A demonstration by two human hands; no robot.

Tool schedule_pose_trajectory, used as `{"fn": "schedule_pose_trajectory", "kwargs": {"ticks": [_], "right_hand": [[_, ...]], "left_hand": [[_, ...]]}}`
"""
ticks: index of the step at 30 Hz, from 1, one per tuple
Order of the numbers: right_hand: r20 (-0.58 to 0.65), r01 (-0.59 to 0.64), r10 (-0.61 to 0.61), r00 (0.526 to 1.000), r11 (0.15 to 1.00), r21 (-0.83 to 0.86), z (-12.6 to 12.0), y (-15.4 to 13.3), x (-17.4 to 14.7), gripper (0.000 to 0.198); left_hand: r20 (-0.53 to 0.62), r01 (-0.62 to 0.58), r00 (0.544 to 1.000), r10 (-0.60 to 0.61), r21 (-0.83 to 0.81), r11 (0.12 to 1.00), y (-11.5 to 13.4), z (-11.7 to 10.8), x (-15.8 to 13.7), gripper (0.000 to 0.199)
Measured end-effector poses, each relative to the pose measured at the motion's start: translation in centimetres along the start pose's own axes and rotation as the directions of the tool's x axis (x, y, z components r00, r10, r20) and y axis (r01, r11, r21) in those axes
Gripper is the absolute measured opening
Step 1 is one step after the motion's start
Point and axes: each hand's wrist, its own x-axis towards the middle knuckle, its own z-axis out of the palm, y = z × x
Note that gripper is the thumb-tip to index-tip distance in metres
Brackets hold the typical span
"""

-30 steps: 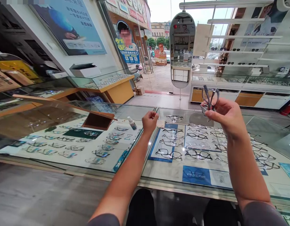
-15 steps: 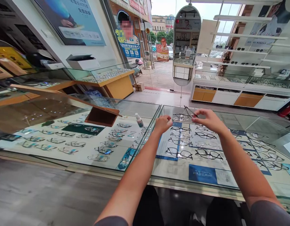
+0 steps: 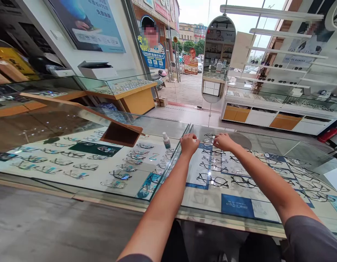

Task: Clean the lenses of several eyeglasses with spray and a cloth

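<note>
My left hand (image 3: 188,145) is closed above the glass counter, near the joint between two display cases. A small white bit shows at its fingertips, too small to name. To its right, my right hand (image 3: 224,142) is lowered with its fingers pinched together at a pair of eyeglasses (image 3: 209,137). Part of that pair is hidden by the fingers. Rows of dark-framed eyeglasses (image 3: 213,180) lie nearer to me in the right case. A small white spray bottle (image 3: 166,141) stands to the left of my left hand.
A brown wooden-framed mirror or tray (image 3: 121,134) leans over the left case, above more eyeglasses (image 3: 86,166). Upright glass edges (image 3: 168,171) divide the cases. A blue card (image 3: 237,205) lies near the front. Beyond stand an oval mirror (image 3: 219,58) and shelves (image 3: 283,52).
My right hand has moved left and down, bringing the eyeglasses it held raised lower, towards my left hand. The left hand stays nearly in place. The view has shifted slightly.
</note>
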Motion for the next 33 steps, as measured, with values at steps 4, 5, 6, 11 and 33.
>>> {"fn": "schedule_pose_trajectory", "kwargs": {"ticks": [4, 5, 6, 11, 33], "right_hand": [[0.009, -0.003, 0.003, 1.0, 0.999, -0.037, 0.3, -0.3, 0.3, 0.034], [0.011, -0.005, 0.005, 1.0, 0.999, -0.04, 0.3, -0.3, 0.3, 0.034], [0.013, -0.006, 0.006, 1.0, 0.999, -0.04, 0.2, -0.2, 0.4, 0.034], [-0.016, -0.043, 0.043, 0.999, 0.998, -0.034, -0.4, 0.5, 0.8, 0.035], [-0.045, -0.237, 0.247, 0.968, 0.959, 0.157, 0.9, 0.6, 4.9, 0.038]], "left_hand": [[-0.025, -0.012, 1.0, 0.011, -0.02, 1.0, 0.3, 0.0, -0.1, 0.008], [-0.03, -0.012, 1.0, 0.011, -0.025, 1.0, 0.3, -0.1, -0.2, 0.009], [-0.035, -0.011, 0.999, 0.01, -0.03, 0.999, 0.3, -0.1, -0.2, 0.009], [-0.053, -0.006, 0.999, 0.003, -0.064, 0.998, 0.3, -0.1, -0.3, 0.01], [-0.14, -0.037, 0.99, 0.015, -0.151, 0.988, -0.7, 0.7, 0.1, 0.012]]}}
